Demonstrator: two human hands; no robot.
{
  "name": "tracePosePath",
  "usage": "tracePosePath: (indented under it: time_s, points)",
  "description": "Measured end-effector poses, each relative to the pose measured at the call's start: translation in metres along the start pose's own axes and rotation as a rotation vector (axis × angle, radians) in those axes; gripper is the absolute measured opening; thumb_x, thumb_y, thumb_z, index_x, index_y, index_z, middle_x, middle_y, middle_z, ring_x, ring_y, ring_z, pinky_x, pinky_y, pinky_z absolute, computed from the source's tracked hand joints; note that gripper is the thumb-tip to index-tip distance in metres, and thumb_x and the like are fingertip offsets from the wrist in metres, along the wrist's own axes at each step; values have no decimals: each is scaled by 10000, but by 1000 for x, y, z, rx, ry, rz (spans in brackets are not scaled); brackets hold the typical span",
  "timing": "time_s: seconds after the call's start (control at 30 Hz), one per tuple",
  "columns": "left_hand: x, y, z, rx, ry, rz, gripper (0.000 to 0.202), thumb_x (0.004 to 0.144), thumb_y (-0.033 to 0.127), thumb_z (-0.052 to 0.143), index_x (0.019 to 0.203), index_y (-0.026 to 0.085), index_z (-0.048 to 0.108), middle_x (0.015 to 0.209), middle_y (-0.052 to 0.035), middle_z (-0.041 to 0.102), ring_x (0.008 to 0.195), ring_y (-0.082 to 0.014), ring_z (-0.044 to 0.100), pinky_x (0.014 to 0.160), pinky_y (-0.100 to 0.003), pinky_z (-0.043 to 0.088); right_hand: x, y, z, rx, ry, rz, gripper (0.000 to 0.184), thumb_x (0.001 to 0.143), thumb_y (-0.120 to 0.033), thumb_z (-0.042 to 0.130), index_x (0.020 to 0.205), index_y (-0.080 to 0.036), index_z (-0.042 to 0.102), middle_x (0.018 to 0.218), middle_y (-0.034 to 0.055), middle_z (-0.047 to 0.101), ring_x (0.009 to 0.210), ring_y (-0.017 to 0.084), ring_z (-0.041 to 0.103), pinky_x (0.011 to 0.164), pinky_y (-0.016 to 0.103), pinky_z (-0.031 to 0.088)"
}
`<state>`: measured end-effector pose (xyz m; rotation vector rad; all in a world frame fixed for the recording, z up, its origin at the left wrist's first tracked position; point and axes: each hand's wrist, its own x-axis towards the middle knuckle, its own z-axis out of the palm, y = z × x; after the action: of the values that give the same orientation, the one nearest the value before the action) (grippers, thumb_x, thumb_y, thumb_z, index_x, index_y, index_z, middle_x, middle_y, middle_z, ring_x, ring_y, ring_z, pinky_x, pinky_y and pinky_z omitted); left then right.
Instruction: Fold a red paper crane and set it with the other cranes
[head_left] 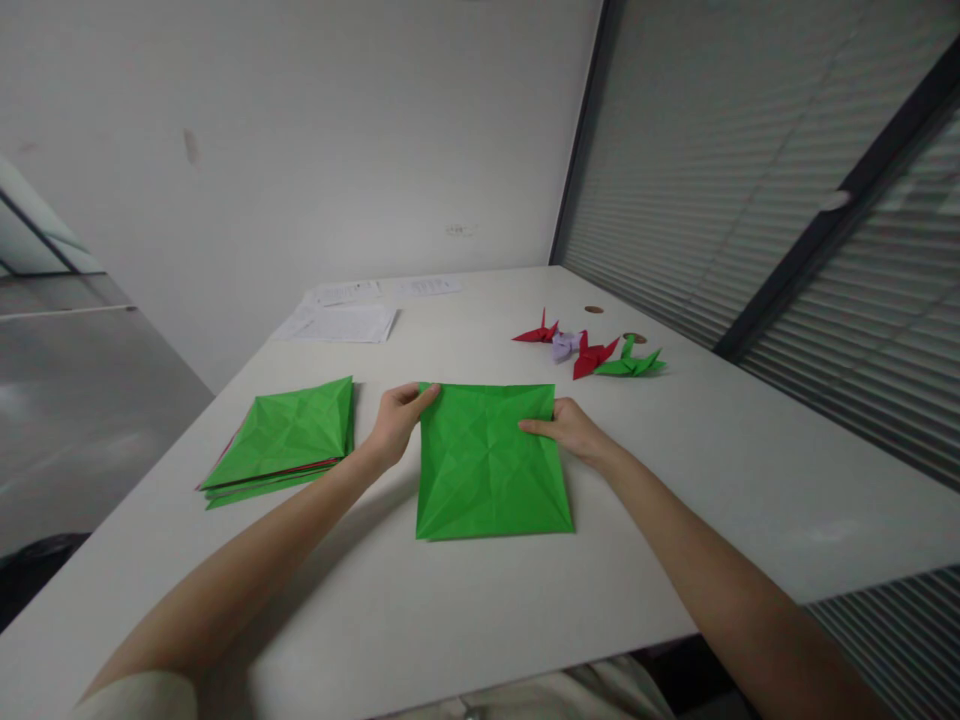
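A square sheet of green origami paper [489,470], marked with fold creases, is held up in front of me at a tilt. My left hand [401,422] pinches its upper left corner between thumb and fingers. On the right edge, a little below the top corner, my right hand [571,430] grips the sheet with the thumb on the front and the fingers behind, mostly hidden. Left of my left hand lies a stack of creased paper [289,430], green on top, with red and other edges showing beneath.
Folded paper cranes stand in a row at the back right: a red one [538,332], a lilac one [564,347], another red one [592,356] and a green one [631,364]. Printed sheets [341,324] lie at the back left of the white table [750,480]. Blinds [697,170] border the right side.
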<state>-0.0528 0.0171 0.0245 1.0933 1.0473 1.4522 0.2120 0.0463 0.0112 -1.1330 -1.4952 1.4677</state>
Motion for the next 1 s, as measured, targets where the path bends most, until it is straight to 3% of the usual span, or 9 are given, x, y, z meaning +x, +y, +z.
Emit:
tracePosePath:
  time_s: [0.07, 0.23, 0.47, 0.7, 1.0]
  points:
    - [2, 2, -3, -2, -4, 6, 284, 610, 408, 799, 639, 144, 696, 622, -12, 639, 601, -124, 547, 593, -246, 434, -1, -1, 0, 8, 1, 12, 426, 480, -367, 867, 817, -143, 734, 874, 84, 759, 753, 239, 707, 815, 434, 550]
    - [2, 7, -7, 17, -66, 16, 249, 619, 334, 766, 779, 143, 750, 724, -56, 696, 733, -176, 609, 704, -290, 472, -1, 0, -2, 44, 14, 26, 436, 476, -363, 873, 826, -143, 737, 880, 96, 756, 773, 255, 711, 821, 445, 551]
    - [3, 8, -6, 52, -15, 33, 195, 635, 315, 709, 734, 152, 748, 740, -65, 702, 768, -187, 622, 693, -286, 471, -1, -1, -2, 44, -10, 13, 409, 488, -346, 870, 818, -145, 738, 870, 90, 760, 752, 237, 711, 786, 413, 566]
    - [2, 9, -4, 27, 32, 67, 180, 597, 322, 760, 643, 153, 718, 640, -26, 659, 614, -123, 552, 601, -245, 436, -1, 0, -2, 20, -8, 6, 413, 483, -348, 868, 820, -147, 740, 884, 87, 759, 763, 237, 711, 822, 435, 552]
    - [3, 10, -1, 136, 115, 156, 223, 572, 348, 777, 627, 149, 694, 583, -6, 616, 569, -113, 500, 547, -238, 378, -1, 0, 1, -64, -39, -35, 401, 514, -388, 845, 818, -149, 738, 855, 77, 759, 767, 231, 702, 797, 419, 555]
